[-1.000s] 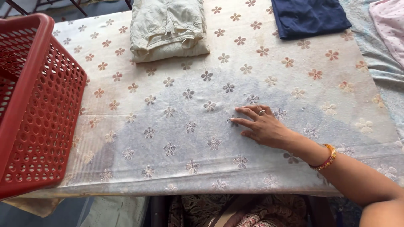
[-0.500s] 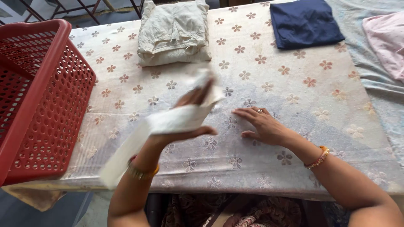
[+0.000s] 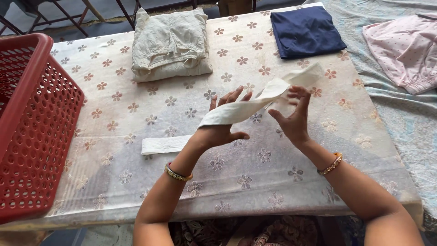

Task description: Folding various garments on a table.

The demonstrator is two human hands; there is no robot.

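A long narrow cream cloth strip (image 3: 236, 110) is draped over my left hand (image 3: 221, 123), which is raised above the table with fingers spread. The strip's near end lies flat on the flowered table cover (image 3: 159, 144). My right hand (image 3: 291, 114) is lifted just right of the left, its fingertips pinching the strip's far part, whose end hangs past it toward the upper right. Both wrists wear bangles.
A red perforated plastic basket (image 3: 32, 132) stands at the table's left edge. A folded cream garment (image 3: 169, 43) and a folded navy garment (image 3: 306, 31) lie at the back. A pink dotted garment (image 3: 405, 43) rests on the pale blue cloth to the right.
My right hand has lifted off the table and taken hold of the strip. My left hand has carried the strip to the right, stretching it between both hands.
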